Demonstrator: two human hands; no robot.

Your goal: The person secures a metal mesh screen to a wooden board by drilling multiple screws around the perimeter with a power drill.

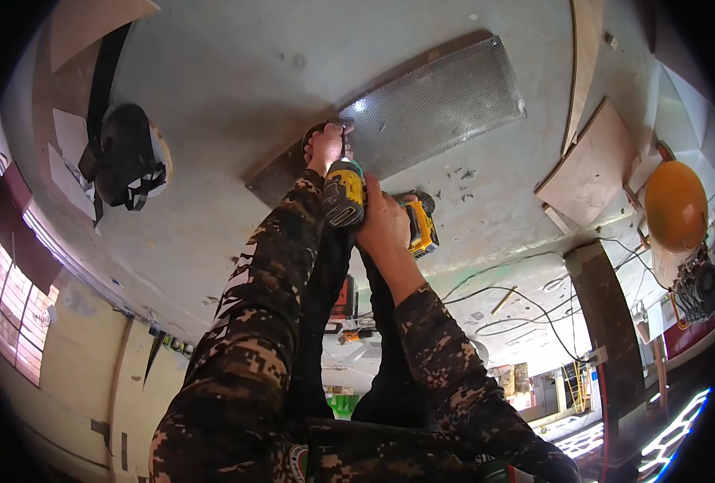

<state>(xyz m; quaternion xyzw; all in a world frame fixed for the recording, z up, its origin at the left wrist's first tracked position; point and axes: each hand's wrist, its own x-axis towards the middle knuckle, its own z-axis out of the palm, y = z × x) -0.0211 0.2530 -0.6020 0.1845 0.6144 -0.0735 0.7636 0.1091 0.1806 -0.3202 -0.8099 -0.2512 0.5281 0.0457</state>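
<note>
My right hand (385, 221) is wrapped around the grip of a yellow and black cordless drill (344, 193), whose yellow battery (422, 228) sticks out to the right. The drill's nose points up and away, toward my left hand (327, 147). Those left fingers are closed beside the nose, at the near edge of a long perforated metal sheet (446, 105); what they grip is hidden. The sheet lies slantwise on the grey floor (220, 64), with a bright spot of light on it near my left fingers.
A black welding mask (124, 157) lies at the left. To the right are a flat square panel (591, 165), an orange rounded object (676, 205) and a dark post (604, 306). Loose cables (526, 299) and small metal scraps (466, 175) lie on the floor.
</note>
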